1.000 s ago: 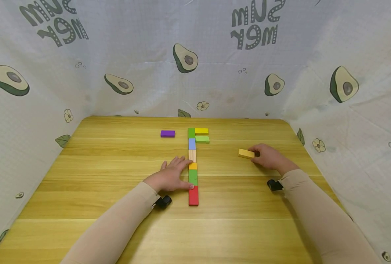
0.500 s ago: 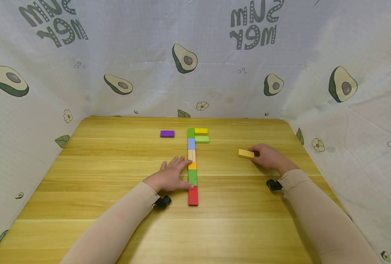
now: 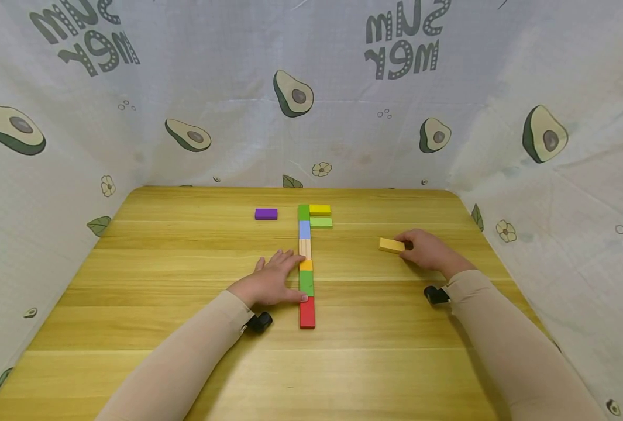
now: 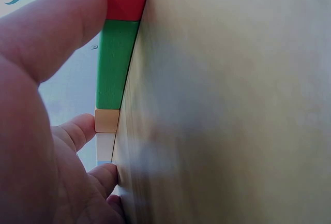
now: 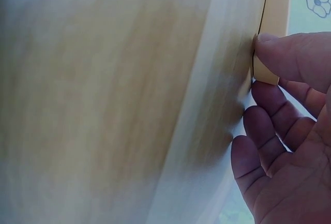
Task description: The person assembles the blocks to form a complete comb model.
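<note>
My left hand (image 3: 266, 282) lies spread beside a straight column of several coloured blocks. Its thumb tip touches the red block (image 3: 307, 312) near the joint with the green block (image 3: 306, 283), and the index fingertip rests at the small orange block (image 3: 305, 265). Above these come a plain wood block (image 3: 304, 249), a light blue block (image 3: 304, 230) and a dark green block (image 3: 303, 212). Over to the right, my right hand (image 3: 427, 251) pinches one end of a yellow-orange block (image 3: 391, 245). In the right wrist view the thumb lies on that block (image 5: 276, 12) and the other fingers curl below.
A yellow block (image 3: 320, 210) and a light green block (image 3: 321, 223) jut right from the column's far end, one below the other. Left of it lies a purple block (image 3: 266, 214). A printed cloth (image 3: 227, 158) stands around the wooden table (image 3: 353, 368).
</note>
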Motion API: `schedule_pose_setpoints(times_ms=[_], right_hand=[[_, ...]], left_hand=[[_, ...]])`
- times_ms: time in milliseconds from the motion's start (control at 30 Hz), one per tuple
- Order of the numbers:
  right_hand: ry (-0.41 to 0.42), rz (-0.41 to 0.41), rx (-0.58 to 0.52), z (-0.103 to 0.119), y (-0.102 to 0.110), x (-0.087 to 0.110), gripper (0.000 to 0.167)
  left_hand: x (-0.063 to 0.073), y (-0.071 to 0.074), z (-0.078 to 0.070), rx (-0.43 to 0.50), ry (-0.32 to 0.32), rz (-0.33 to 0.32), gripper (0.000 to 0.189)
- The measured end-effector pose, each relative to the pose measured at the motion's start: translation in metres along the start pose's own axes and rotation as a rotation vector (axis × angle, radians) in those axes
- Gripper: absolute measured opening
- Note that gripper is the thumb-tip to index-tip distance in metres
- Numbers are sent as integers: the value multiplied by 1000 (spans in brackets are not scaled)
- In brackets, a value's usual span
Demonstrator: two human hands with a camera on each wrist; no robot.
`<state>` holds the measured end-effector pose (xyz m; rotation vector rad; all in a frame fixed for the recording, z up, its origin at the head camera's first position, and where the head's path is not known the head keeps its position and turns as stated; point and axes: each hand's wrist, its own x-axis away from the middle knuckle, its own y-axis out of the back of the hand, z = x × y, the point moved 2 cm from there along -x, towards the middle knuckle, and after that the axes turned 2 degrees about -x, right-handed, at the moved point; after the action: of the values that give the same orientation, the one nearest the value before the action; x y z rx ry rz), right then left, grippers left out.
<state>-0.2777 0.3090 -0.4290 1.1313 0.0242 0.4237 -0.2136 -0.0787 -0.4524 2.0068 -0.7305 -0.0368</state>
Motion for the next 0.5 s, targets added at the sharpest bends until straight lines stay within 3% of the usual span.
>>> schedule_pose_setpoints(times_ms=[500], right_hand=[[-8,-17,-9,-2,-1,-1,37]], left_hand=[[0,-1,1,-2,0,-2,96]])
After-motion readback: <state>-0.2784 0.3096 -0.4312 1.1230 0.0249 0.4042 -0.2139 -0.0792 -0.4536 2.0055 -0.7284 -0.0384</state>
